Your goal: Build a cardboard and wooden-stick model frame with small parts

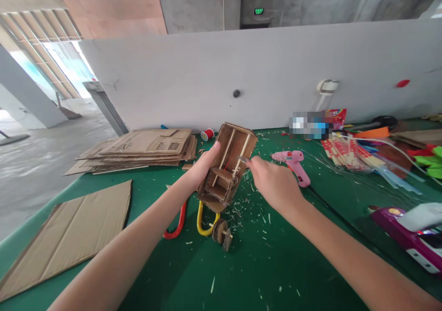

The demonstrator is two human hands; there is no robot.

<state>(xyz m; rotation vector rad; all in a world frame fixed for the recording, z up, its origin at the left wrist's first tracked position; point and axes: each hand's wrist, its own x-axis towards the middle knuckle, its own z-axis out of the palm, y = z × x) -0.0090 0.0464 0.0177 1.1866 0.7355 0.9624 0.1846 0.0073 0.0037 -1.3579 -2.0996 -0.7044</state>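
Note:
A brown cardboard box (229, 147) with thin wooden sticks across its open inside is tilted up above the table. My left hand (204, 164) grips its left side, thumb on the edge. My right hand (267, 175) is closed at the box's right side, pinching a small greyish thing (244, 159) that reaches over a stick; what it is I cannot make out. Just below the box lie a yellow curved handle (203, 230), a red curved handle (177, 230) and a small piece of cardboard discs on a stick (220, 232).
Stacked cardboard (148, 147) and a flat sheet (83, 230) lie left. A red spool (207, 135) is behind the box. To the right are a pink glue gun (293, 161) with a black cord, packaged sticks (348, 152) and a purple device (404, 233). Scraps litter the green table (276, 269).

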